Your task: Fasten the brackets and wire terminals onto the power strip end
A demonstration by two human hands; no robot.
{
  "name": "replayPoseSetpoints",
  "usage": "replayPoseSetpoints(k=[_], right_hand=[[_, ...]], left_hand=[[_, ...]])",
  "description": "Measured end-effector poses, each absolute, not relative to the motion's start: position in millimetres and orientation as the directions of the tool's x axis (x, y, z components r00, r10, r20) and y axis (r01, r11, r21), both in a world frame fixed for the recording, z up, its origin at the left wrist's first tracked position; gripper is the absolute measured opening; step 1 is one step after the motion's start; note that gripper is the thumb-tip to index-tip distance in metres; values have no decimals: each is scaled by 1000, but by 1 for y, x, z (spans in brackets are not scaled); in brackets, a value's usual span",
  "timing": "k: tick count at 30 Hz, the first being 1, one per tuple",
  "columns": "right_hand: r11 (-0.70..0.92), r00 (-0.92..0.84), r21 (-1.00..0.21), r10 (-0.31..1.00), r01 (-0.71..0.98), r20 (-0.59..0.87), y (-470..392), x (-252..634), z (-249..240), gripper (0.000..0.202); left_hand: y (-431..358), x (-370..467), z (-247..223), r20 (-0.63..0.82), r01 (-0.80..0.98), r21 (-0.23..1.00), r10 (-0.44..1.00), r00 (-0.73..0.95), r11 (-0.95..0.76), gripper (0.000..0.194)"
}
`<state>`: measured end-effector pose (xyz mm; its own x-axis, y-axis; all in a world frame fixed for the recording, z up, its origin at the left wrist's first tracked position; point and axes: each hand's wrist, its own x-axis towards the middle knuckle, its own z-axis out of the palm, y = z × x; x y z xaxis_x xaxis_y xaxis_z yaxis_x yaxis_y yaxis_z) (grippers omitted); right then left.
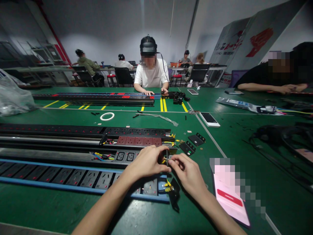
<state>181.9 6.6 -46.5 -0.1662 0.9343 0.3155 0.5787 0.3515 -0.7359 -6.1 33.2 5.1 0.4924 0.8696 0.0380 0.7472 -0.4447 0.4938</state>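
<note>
One thin dark plate (167, 157) at the second-nearest socket strip's (125, 156) right end, probably light and stiff, best taken by its edges, as in the left hand's (150, 161) pinch, with the right hand's (187, 169) fingertips narrowed alongside, grip unclear.

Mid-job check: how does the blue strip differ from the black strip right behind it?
The blue strip has blue edges; the black strip has black ones. The blue strip's sockets fill most of its visible length; the black strip's show only toward its right end, with loose wires left of them. The blue strip lies nearer the wearer than the black strip. Both run past the picture's left edge.
</note>
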Motion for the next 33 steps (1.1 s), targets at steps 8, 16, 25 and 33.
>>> replayPoseSetpoints(k=[8,16,25,33], right_hand=[[436,-226,-753,900,492,373,7,187,-40,15],[333,-114,-822,942,462,317,8,184,-46,21],[411,-193,-761,911,503,364,8,187,-43,12],[371,-162,-765,927,527,338,9,187,-47,16]], left_hand=[[33,-6,7,30,738,511,867,498,-442,72],[32,-6,6,29,751,499,875,484,-432,77],[33,-5,7,32,753,484,869,494,-446,74],[32,-5,9,26,751,494,871,490,-437,72]])
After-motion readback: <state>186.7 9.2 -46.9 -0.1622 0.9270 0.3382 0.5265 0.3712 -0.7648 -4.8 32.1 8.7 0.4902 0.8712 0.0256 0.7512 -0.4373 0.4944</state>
